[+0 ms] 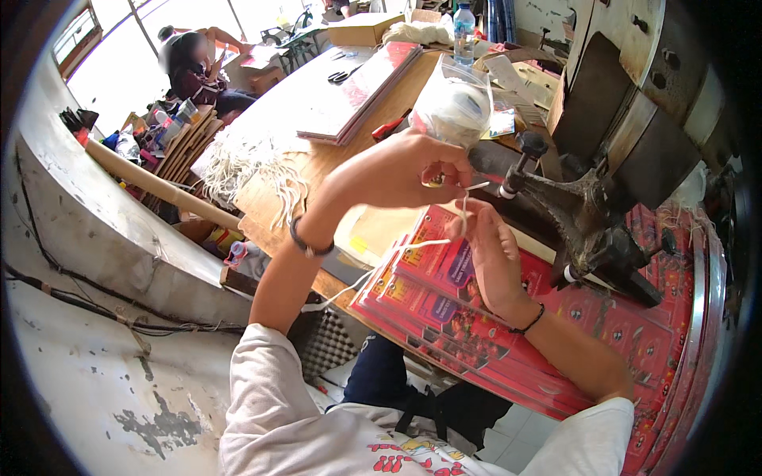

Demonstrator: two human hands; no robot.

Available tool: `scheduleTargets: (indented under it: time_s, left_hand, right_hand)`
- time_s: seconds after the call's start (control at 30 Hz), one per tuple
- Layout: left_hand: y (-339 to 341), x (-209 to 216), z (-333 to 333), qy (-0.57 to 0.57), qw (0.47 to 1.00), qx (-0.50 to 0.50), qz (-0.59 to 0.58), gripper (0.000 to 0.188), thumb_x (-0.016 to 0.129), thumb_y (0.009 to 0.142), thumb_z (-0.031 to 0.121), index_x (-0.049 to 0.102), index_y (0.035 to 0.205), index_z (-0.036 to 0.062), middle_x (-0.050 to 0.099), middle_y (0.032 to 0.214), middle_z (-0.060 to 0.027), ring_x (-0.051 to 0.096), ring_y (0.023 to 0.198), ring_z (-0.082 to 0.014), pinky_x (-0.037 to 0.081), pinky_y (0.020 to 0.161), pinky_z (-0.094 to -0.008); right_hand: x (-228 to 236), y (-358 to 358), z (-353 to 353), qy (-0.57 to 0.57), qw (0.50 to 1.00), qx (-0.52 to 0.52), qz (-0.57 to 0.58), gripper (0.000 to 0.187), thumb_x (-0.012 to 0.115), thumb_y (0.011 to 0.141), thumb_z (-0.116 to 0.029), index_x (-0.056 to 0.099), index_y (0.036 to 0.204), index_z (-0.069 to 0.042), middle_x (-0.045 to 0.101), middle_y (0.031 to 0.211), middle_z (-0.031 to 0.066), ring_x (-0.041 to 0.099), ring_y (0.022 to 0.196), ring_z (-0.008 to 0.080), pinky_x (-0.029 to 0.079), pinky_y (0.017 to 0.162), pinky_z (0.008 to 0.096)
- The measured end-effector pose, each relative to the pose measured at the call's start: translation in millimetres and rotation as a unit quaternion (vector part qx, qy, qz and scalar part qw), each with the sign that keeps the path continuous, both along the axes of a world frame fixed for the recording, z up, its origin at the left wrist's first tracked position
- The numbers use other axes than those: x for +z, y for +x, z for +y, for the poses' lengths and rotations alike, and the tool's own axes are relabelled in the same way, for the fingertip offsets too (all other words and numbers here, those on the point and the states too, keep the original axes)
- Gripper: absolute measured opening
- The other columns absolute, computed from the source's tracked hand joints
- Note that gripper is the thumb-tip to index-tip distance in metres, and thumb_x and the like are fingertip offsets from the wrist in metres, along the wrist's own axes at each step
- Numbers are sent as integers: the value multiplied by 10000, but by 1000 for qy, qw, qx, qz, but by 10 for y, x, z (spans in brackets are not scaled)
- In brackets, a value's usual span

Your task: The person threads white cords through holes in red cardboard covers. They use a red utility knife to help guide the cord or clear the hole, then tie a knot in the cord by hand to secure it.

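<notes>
The wide, tan wooden bench stretched from 12 o'clock round to 4 o'clock, carrying nearly everything within reach. Across its 4 o'clock side lay overlapping layers of flat, glossy red printed cards, apparently fanned so that their near corners, with small metal-rimmed holes, stayed exposed. At 3 o'clock the heavy black metal machine stood beside them, its weight probably steadying it there.

Toward 12 o'clock sat a neat, flat-sided stack of pinkish-red boards, seemingly squared up to save room. At 1 o'clock a clear plastic bag with white contents was set back, likely to keep the near area free. The loose heap of off-white cotton cords spread at 10 o'clock, probably within easy reach of the left.

The left hand, at 1 o'clock, pinched near the end of a thin white cord; the right hand, just past 3 o'clock, gripped it slightly lower with curled fingertips, perhaps to control that short length. The rest trailed over the cards toward 8 o'clock; whether it passed through a hole could not be told.
</notes>
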State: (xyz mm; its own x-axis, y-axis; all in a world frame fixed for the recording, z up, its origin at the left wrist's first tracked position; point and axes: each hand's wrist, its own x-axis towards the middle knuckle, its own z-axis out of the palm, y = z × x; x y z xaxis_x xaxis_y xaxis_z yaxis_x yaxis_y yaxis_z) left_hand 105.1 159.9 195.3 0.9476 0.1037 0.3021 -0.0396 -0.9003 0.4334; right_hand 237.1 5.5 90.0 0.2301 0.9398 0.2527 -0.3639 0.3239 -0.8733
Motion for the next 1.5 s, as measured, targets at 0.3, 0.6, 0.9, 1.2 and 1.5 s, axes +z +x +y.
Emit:
scheduleTargets:
  time_s: [0.3, 0.6, 0.9, 1.2, 1.5]
  left_hand:
    - [-13, -444, 742, -84, 980, 120, -132, 115, 657, 861, 54, 608, 957, 15, 643, 678, -71, 635, 609, -155, 496, 586, -311]
    - [-59, -492, 839, -84, 971, 197, -105, 220, 721, 853, 133, 686, 1050, 41, 716, 762, -60, 634, 589, -147, 506, 572, -301]
    - [-54, -469, 691, -260, 934, -108, 221, 244, 677, 964, 241, 757, 983, 12, 681, 711, -18, 579, 622, -52, 429, 546, -247]
    - [-120, -525, 885, -311, 939, -60, 135, 265, 713, 940, 248, 748, 892, -10, 681, 755, 2, 504, 625, -28, 395, 565, -218]
    - [36, -569, 534, -222, 960, -107, 134, 227, 742, 914, 217, 743, 967, -5, 713, 770, -38, 602, 679, -71, 476, 611, -258]
  right_hand:
    - [81, 24, -40, -95, 994, 20, -50, 239, 497, 1064, -204, 618, 1119, -5, 457, 625, -23, 396, 540, 52, 421, 625, 238]
    - [125, 30, -84, -118, 986, 76, -89, 368, 406, 1096, -284, 600, 1155, 24, 457, 657, -8, 368, 531, 44, 333, 486, 200]
    - [122, 44, -21, -128, 990, 18, 52, 298, 410, 1093, -291, 578, 1099, -46, 412, 680, -22, 319, 555, 34, 278, 481, 212]
    - [36, -5, -25, 16, 935, -199, -292, 373, 549, 1027, -254, 545, 1269, 30, 548, 990, 61, 508, 922, 128, 427, 874, 284]
    - [96, -11, 10, -46, 930, -125, -342, 429, 676, 965, -273, 588, 1264, 22, 689, 1039, 121, 634, 919, 157, 496, 840, 319]
